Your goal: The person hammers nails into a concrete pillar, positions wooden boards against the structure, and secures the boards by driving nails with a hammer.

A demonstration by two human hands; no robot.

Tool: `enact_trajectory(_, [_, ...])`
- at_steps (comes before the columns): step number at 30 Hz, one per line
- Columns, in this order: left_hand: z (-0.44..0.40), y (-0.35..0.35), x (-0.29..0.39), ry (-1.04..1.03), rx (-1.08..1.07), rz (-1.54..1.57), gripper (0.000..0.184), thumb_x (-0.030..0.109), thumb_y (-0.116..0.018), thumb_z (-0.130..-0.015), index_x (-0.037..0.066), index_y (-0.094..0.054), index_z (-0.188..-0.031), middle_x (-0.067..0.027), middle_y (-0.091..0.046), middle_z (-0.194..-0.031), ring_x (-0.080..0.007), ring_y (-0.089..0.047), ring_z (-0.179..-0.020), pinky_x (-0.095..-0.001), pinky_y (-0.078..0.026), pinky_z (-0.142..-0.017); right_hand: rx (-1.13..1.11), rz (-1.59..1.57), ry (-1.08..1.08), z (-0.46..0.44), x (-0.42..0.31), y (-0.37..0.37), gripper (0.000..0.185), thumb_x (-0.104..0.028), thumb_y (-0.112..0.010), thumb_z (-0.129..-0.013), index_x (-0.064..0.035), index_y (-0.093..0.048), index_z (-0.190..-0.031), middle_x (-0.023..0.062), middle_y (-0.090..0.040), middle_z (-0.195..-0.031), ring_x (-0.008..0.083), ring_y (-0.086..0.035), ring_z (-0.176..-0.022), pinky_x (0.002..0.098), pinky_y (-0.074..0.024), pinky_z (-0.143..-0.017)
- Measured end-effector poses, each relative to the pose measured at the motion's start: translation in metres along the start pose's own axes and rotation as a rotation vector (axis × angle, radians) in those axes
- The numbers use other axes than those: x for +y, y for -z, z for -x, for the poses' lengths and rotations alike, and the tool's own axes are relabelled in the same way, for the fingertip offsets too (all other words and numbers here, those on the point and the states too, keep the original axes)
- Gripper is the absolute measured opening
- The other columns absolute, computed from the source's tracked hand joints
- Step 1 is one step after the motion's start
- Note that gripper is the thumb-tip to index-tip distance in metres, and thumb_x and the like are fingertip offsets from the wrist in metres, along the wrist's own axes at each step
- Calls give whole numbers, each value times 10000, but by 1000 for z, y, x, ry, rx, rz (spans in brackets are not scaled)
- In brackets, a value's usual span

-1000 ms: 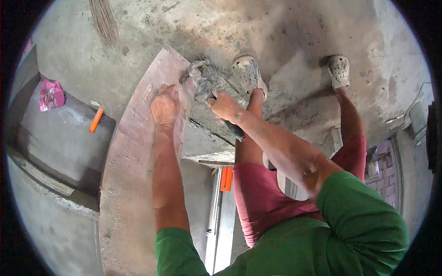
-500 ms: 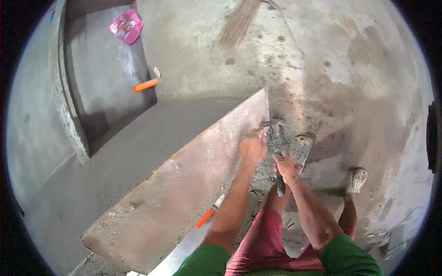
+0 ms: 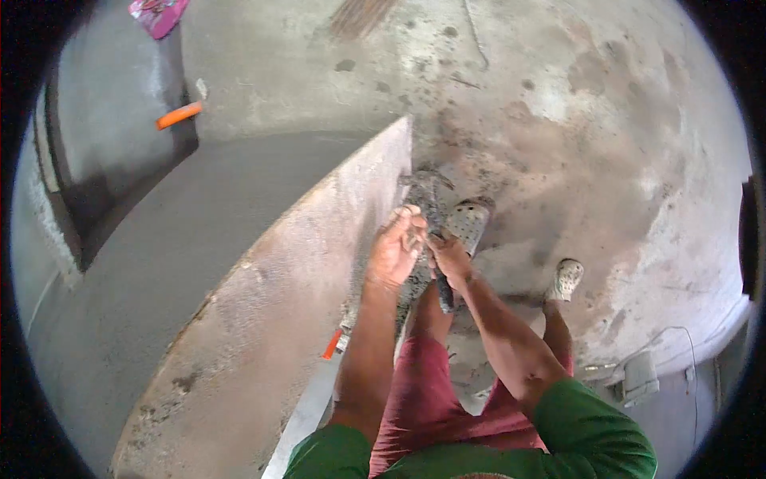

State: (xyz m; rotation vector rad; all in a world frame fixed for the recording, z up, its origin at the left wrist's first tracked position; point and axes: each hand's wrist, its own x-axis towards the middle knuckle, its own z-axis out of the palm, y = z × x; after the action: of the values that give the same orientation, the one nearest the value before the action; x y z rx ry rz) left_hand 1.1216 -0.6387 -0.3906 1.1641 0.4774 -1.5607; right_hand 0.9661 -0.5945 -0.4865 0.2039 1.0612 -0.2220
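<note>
A claw hammer (image 3: 444, 294) is gripped around its dark handle by my right hand (image 3: 453, 262), its head pointing away from me beside the board's far end. My left hand (image 3: 394, 246) is turned palm up just left of the handle. Its fingers are curled together, and whatever they may hold is too small to name. Left of both hands, a long, worn board (image 3: 271, 295) stands on edge, slanting from the lower left to a point near the hammer head.
Smooth grey mortar (image 3: 215, 207) lies left of the board. An orange-handled tool (image 3: 179, 116) rests beyond it; another orange handle (image 3: 332, 344) shows by my left forearm. At the top are a pink packet (image 3: 159, 14) and a broom (image 3: 359, 16). My clog (image 3: 466, 223) is beyond my right hand.
My left hand has come away from the board's face and turned palm up, closer to the hammer handle. My right hand keeps its grip. The whole view has shifted.
</note>
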Motion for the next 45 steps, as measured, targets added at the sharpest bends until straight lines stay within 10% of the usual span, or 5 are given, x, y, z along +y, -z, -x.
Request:
enact_trajectory(3, [-15,-9,6,25,-35,76,250,235,-539,-1007,32,-644,-1107,-62,-656,-944,-158,-610,-768,-251,-484,-550,143,468,-40,18,-30,-36,285,-263,-577,-961,-39,-529,-1130,16,-518,-677,139,-523,-511,302,-443,-371])
enact_trajectory(18, [-29,-22,16,8,-74,-48,226,108,-576,-966,39,-614,-1177,-73,-677,-1028,-183,-638,-848,-257,-515,-615,121,398,64,18,-21,-37,137,-189,-560,-976,-56,-532,-991,-2,-505,-659,88,-488,-472,265,-411,-338])
enact_trajectory(32, [-113,-35,-12,33,463,-667,273,252,-598,-988,-17,-644,-980,-73,-591,-624,-107,-411,-396,-253,-289,-339,-139,54,145,0,12,3,429,-397,-491,-868,-24,-529,-1075,112,-575,-818,211,-578,-531,357,-466,-369])
enact_trajectory(37, [-128,-25,-27,-22,511,-586,196,189,-583,-982,4,-626,-934,-30,-550,-625,-107,-408,-426,-255,-279,-356,180,470,64,6,-11,-31,261,-271,-589,-918,-21,-539,-971,55,-563,-695,162,-534,-464,311,-429,-339])
enact_trajectory(45, [-106,69,-13,173,524,36,95,24,-528,-970,0,-615,-999,-70,-624,-817,-141,-522,-620,-272,-404,-515,151,254,13,8,-19,-26,183,-222,-626,-935,-64,-535,-934,8,-521,-647,112,-489,-448,279,-409,-336])
